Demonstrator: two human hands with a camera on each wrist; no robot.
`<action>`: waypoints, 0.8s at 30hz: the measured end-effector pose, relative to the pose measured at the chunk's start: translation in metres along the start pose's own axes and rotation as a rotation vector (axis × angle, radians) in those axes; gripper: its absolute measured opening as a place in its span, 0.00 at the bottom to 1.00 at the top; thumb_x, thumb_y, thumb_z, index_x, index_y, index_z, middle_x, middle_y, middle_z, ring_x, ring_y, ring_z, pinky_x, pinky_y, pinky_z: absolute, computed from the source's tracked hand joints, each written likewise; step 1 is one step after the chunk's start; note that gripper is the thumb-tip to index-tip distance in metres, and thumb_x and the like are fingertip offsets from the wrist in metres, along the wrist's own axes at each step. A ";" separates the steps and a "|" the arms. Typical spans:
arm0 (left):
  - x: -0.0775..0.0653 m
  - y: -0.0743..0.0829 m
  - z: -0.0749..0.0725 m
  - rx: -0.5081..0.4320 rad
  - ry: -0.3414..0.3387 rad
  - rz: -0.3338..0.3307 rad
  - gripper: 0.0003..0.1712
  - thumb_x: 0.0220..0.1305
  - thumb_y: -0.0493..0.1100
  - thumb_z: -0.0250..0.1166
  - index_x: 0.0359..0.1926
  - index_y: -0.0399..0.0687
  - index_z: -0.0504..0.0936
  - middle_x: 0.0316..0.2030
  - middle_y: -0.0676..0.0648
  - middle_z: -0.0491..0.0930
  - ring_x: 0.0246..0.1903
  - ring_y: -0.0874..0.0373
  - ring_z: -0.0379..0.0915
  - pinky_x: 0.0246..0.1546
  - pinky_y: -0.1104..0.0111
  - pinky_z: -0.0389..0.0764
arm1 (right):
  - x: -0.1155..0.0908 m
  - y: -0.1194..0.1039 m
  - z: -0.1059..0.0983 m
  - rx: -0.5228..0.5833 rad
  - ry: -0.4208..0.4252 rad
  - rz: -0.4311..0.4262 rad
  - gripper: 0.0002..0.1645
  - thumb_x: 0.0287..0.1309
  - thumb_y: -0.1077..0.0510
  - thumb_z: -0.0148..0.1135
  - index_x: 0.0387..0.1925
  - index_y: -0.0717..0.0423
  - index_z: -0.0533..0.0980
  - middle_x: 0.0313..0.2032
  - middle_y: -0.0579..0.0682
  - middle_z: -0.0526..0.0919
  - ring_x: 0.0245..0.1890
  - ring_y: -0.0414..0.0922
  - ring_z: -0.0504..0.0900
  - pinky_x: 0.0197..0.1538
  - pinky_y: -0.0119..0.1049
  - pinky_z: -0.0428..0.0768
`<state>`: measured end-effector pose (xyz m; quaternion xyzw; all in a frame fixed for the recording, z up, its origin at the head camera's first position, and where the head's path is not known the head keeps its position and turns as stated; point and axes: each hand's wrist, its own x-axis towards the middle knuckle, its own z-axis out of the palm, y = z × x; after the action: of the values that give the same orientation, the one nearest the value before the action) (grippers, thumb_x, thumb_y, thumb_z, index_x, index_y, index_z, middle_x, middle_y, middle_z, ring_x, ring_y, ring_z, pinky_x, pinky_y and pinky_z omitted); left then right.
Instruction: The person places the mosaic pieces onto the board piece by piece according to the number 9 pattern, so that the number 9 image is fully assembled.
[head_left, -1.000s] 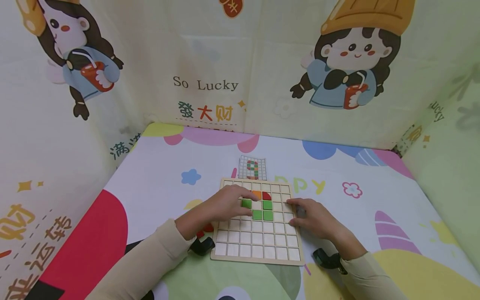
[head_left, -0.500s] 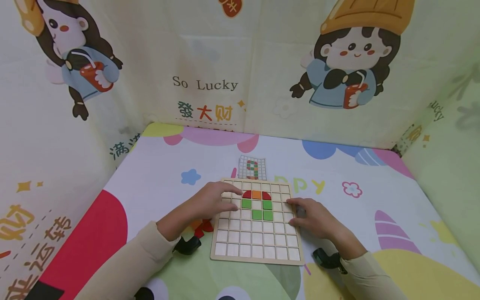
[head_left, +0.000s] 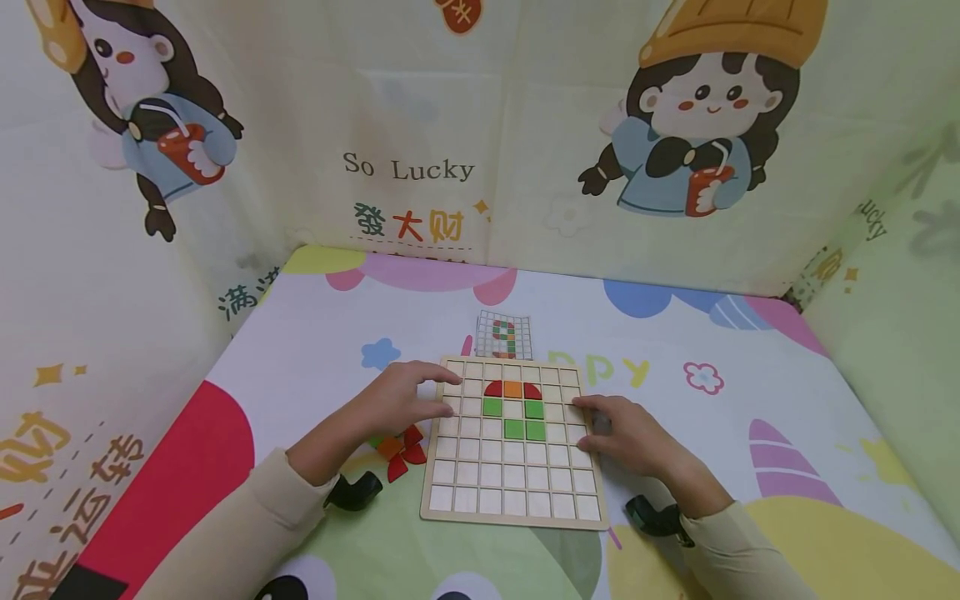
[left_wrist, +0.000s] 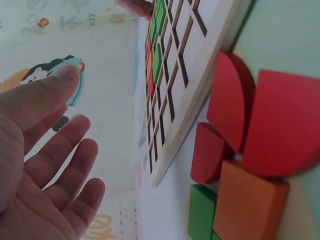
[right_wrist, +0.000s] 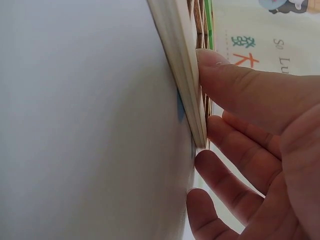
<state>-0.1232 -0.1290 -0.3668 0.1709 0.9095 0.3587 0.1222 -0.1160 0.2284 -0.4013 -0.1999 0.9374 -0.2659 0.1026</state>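
Note:
A wooden grid board lies on the table. Its upper middle squares hold two red quarter-round tiles with an orange square tile between them, and several green square tiles below. My left hand is at the board's left edge, thumb and fingers spread apart with nothing between them. My right hand rests thumb and fingertips, set apart, on the board's right edge. Loose red pieces, an orange block and a green block lie beside the board under my left wrist.
A small pattern card, printed with a grid and coloured shapes, lies just beyond the board's far edge. Printed cloth walls enclose the table at the back and both sides.
My left hand has drawn back leftward from over the tiles to the board's left edge, uncovering the left red tile and the loose pieces. My right hand stays in place.

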 end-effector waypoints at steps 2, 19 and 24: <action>-0.001 -0.002 -0.001 0.007 0.002 0.000 0.24 0.61 0.45 0.73 0.59 0.52 0.82 0.57 0.47 0.79 0.60 0.46 0.69 0.51 0.55 0.80 | 0.000 -0.001 0.000 0.001 0.000 -0.006 0.34 0.56 0.57 0.74 0.63 0.62 0.74 0.60 0.61 0.77 0.63 0.63 0.71 0.62 0.60 0.68; -0.005 -0.016 -0.005 -0.023 0.022 0.006 0.22 0.62 0.44 0.72 0.57 0.47 0.83 0.53 0.44 0.81 0.57 0.42 0.71 0.51 0.52 0.80 | -0.001 -0.002 -0.001 0.002 0.000 0.002 0.34 0.55 0.57 0.74 0.62 0.62 0.75 0.59 0.61 0.77 0.62 0.63 0.72 0.62 0.60 0.68; -0.005 -0.017 -0.005 -0.019 0.022 -0.027 0.22 0.62 0.44 0.72 0.57 0.48 0.83 0.53 0.44 0.81 0.58 0.42 0.71 0.51 0.52 0.80 | -0.001 -0.004 -0.002 0.006 0.001 0.000 0.34 0.55 0.56 0.74 0.62 0.62 0.75 0.59 0.60 0.77 0.62 0.63 0.72 0.62 0.60 0.69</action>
<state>-0.1241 -0.1458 -0.3748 0.1535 0.9097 0.3673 0.1186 -0.1144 0.2268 -0.3980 -0.1997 0.9367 -0.2688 0.1025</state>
